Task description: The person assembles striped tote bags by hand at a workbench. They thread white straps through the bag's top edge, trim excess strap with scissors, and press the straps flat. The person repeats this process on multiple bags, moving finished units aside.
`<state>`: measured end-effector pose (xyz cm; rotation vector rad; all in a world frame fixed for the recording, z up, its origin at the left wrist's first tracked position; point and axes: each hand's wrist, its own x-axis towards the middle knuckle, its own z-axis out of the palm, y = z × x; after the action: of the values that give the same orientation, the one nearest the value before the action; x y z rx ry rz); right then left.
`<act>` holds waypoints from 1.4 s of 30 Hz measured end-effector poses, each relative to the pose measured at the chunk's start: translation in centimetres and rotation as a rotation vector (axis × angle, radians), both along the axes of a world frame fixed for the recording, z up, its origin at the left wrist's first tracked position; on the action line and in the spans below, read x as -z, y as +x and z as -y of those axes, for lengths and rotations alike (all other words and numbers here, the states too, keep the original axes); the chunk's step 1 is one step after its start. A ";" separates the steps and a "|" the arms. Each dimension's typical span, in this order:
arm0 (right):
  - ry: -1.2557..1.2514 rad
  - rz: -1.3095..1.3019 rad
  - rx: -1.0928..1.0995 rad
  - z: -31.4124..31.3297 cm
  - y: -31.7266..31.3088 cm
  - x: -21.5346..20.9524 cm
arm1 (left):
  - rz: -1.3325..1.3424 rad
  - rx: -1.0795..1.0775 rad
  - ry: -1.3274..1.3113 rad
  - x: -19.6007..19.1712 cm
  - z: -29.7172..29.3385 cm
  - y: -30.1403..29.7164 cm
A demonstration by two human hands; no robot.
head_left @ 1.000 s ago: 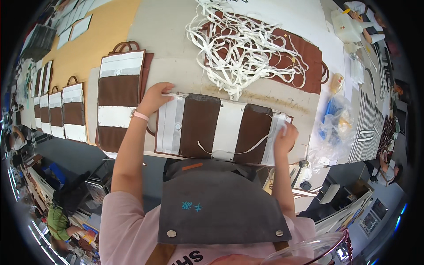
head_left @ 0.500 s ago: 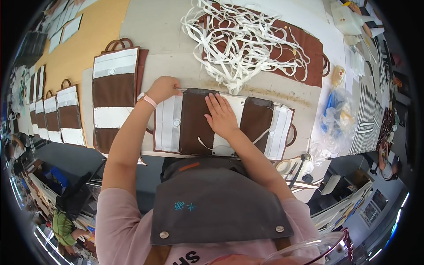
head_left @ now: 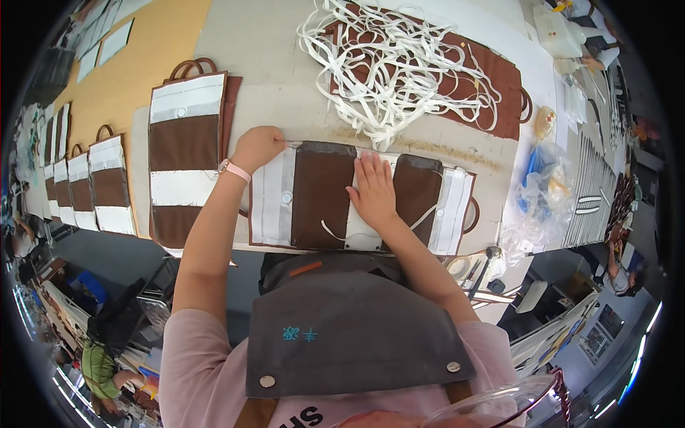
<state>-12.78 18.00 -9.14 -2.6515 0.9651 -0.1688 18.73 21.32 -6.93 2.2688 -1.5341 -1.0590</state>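
Note:
A long brown and white bag piece [head_left: 321,192] lies flat before me, crosswise on the table. A brown handle [head_left: 471,216] curves out at its right end. My left hand [head_left: 258,148] is closed at the upper left corner of the piece; whatever the fingers pinch there is hidden. Flat on the white middle band rests my right hand [head_left: 374,191], fingers stretched toward the far edge. Below it is a pale patch with small dark dots [head_left: 362,240], and thin white strips [head_left: 424,217] lie loose on both sides.
A tangled heap of white tape [head_left: 399,78] covers a brown bag piece [head_left: 503,93] at the back. More handled bag pieces [head_left: 184,135] lie to the left. On the right are a clear plastic bag [head_left: 546,192] and rows of thin strips [head_left: 592,192].
My right hand has slid a little to the right over the bag piece, from the brown panel onto the white band. My left hand has shifted slightly left and stays closed.

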 end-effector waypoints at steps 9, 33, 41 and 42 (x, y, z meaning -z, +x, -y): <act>-0.052 -0.020 0.057 0.0 -0.7 0.3 | 0.377 0.187 -0.429 -0.5 -1.7 -6.1; 0.097 0.320 0.136 10.1 -0.2 -1.9 | 0.377 0.375 -0.346 0.7 -5.2 -11.3; -0.011 -0.063 -0.070 -0.3 -2.5 -2.6 | 0.311 0.309 -0.370 -0.2 -4.4 -11.6; 0.000 -0.083 -0.071 -0.4 -2.8 -2.2 | 0.288 0.294 -0.384 -0.1 -4.5 -11.4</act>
<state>-15.57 18.36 -6.96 -2.7070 0.8938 -0.0420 7.38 25.82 -6.79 2.0316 -2.0284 -0.4437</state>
